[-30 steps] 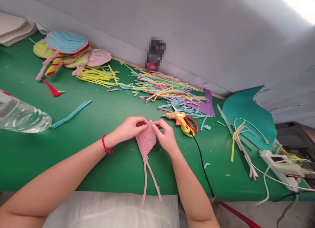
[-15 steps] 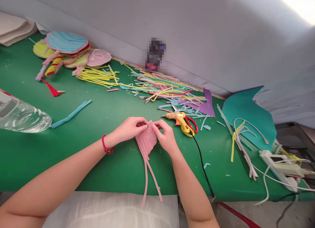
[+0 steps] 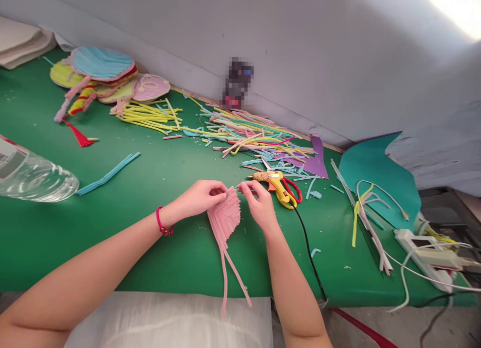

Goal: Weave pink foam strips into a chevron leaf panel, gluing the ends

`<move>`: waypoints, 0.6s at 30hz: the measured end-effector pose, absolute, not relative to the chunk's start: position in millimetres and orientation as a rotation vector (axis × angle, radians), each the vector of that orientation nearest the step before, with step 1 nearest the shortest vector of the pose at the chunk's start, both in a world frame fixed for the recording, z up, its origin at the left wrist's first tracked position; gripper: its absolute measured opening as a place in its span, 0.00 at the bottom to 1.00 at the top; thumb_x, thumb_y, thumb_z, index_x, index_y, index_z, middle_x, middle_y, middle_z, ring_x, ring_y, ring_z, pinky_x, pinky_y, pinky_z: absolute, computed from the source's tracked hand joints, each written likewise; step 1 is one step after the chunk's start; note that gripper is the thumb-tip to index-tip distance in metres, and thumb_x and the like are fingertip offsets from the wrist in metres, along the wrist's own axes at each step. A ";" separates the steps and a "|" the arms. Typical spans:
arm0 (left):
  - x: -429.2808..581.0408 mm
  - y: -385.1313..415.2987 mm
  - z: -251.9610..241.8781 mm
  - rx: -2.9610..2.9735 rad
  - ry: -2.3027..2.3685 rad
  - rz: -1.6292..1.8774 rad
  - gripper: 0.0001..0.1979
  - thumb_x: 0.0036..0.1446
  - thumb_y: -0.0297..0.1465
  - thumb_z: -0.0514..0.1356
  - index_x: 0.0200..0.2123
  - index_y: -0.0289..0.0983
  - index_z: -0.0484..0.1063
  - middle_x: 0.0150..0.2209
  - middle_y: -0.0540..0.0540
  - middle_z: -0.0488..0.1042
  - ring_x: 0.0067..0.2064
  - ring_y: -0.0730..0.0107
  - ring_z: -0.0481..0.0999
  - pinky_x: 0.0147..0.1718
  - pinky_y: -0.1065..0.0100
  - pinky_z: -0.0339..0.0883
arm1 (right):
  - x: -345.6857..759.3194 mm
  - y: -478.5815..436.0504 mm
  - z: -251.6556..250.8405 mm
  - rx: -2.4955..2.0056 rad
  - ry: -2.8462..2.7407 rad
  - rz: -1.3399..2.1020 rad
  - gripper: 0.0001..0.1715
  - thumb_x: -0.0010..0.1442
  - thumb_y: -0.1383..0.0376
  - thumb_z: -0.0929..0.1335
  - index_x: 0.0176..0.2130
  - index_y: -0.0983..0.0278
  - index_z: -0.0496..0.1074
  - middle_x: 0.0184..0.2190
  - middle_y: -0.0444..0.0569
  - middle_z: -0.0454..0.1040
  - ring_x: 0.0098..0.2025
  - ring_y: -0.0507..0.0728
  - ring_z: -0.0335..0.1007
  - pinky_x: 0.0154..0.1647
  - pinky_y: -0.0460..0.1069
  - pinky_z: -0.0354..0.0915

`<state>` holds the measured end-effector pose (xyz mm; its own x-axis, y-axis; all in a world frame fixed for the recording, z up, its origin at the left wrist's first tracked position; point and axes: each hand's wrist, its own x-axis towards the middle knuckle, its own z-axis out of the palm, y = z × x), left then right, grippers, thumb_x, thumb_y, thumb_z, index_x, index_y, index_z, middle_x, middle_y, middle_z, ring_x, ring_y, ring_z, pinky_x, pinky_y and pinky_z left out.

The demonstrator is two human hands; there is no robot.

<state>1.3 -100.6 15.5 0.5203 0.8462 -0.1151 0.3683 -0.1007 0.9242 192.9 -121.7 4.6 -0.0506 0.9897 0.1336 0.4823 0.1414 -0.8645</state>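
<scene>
A pink leaf-shaped piece of pipe cleaners (image 3: 227, 217), laid in slanting rows, hangs above the green table. Two long loose stems trail from its lower end past the table's front edge. My left hand (image 3: 203, 195) grips its upper left corner between thumb and fingers. My right hand (image 3: 259, 203) is pinched closed just right of the top tip, a small gap away from it; whether something tiny is between those fingertips I cannot make out. Close behind my right hand lie a yellow glue gun (image 3: 276, 184) and red-handled scissors (image 3: 295, 189).
Loose coloured pipe cleaners (image 3: 255, 130) are heaped along the wall. Finished round fans (image 3: 103, 62) lie at the back left. A water bottle (image 3: 41, 175) lies at left, near blue pipe cleaners (image 3: 108, 175). To the right are a teal sheet (image 3: 379, 178), a power strip (image 3: 424, 258) and cables.
My right hand has moved slightly right, off the tip of the pink piece. The piece has tilted a little and its trailing stems have swung right. My left hand keeps its grip.
</scene>
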 end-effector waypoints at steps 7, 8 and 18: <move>0.9 -100.2 14.4 1.712 1.034 0.534 0.13 0.55 0.36 0.53 0.36 0.38 0.75 0.35 0.49 0.78 0.36 0.67 0.75 0.35 0.70 0.66 | 188.5 -123.1 5.4 -1.414 -1.721 0.773 0.12 0.61 0.57 0.65 0.32 0.62 0.72 0.32 0.46 0.73 0.36 0.54 0.69 0.38 0.49 0.65; 1.0 -100.3 14.6 1.713 1.034 0.529 0.13 0.55 0.37 0.53 0.36 0.38 0.75 0.35 0.49 0.78 0.35 0.67 0.75 0.35 0.70 0.66 | 188.4 -123.1 5.2 -1.412 -1.729 0.771 0.11 0.61 0.58 0.65 0.32 0.62 0.71 0.31 0.46 0.73 0.35 0.54 0.68 0.37 0.49 0.65; 0.7 -101.1 15.6 1.707 1.037 0.515 0.13 0.55 0.37 0.53 0.36 0.37 0.75 0.35 0.49 0.78 0.36 0.67 0.75 0.36 0.70 0.66 | 193.0 -122.2 4.5 -1.453 -1.716 0.752 0.13 0.62 0.58 0.64 0.30 0.62 0.68 0.29 0.46 0.71 0.35 0.54 0.68 0.38 0.50 0.64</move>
<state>0.7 -101.1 15.6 0.5362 0.8326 -0.1387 0.3920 -0.1002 0.9145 193.0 -122.2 4.5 -0.0722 0.9827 0.1703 0.5412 0.1820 -0.8209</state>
